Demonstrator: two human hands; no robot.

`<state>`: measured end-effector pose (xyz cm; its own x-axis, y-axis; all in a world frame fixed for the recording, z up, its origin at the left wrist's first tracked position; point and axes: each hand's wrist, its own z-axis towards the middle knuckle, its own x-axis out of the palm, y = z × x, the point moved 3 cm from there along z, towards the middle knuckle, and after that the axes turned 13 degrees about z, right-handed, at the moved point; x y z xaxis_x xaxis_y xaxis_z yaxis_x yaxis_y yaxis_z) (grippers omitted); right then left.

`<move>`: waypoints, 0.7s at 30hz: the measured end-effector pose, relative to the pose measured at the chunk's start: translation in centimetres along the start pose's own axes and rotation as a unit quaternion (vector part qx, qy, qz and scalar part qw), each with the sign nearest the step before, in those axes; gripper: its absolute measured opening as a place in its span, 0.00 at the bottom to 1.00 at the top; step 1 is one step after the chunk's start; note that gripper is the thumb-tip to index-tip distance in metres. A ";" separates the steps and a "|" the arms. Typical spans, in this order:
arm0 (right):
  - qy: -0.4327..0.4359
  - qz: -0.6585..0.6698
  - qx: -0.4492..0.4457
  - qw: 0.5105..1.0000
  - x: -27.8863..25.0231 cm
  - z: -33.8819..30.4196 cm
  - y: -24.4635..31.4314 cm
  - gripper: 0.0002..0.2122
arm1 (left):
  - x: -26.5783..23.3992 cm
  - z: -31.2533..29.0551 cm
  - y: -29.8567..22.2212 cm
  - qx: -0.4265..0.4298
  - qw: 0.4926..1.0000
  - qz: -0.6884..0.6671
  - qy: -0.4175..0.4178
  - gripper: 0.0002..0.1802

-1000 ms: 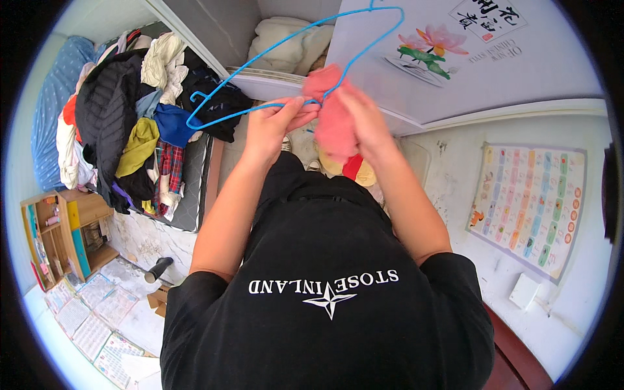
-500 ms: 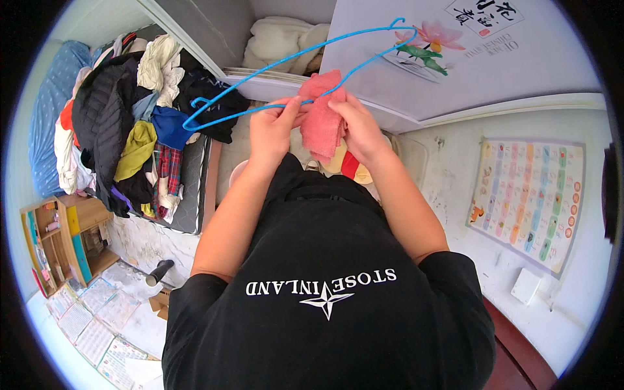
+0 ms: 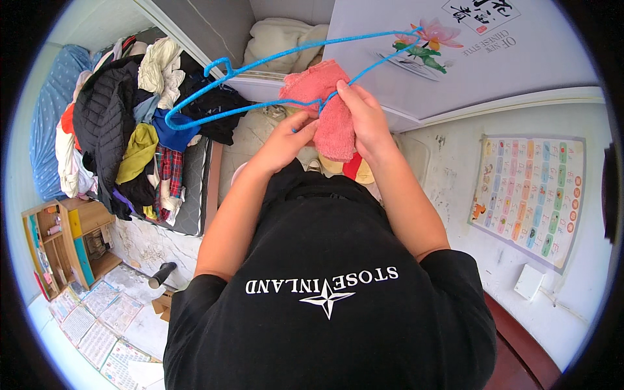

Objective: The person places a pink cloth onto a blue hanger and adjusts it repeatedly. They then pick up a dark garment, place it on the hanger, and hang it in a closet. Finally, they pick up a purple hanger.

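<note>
A blue clothes hanger (image 3: 266,56) is held up across the space in front of me, its long bar on the far side. Draped over its near middle is a pink towel-like cloth (image 3: 337,133), bunched with one part hanging down. My left hand (image 3: 286,144) is closed, pinching by the cloth's left side; a bit of blue hanger shows between thumb and fingers. With thumb on top, my right hand (image 3: 365,122) grips the cloth's right side against the hanger. Folds hide part of the hanger's middle and some fingertips.
Piled clothes (image 3: 107,110) lie on a mattress (image 3: 194,195) at left. A cabinet with a pale sliding door (image 3: 370,71) stands ahead, white bedding (image 3: 279,42) inside. A chart (image 3: 526,195) hangs on the right wall. A wooden shelf (image 3: 68,227) is at lower left.
The hanger's left end has swung nearer and lower. My left hand has drawn back toward me. The cloth has spread leftward over the hanger, and my right hand has shifted slightly along with it.
</note>
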<state>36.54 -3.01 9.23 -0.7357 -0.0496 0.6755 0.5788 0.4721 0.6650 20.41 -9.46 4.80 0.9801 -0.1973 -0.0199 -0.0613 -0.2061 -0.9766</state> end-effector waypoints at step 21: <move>0.049 -0.046 0.034 0.997 0.3 -0.1 -0.9 0.16 | 1.3 1.0 1.0 -0.102 0.991 -0.051 -0.067 0.15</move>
<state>35.82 -3.56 8.83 -0.7450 -0.1798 0.6423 0.4819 0.5206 0.7047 21.83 -8.97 3.55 0.9986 -0.0384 0.0356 0.0167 -0.4108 -0.9116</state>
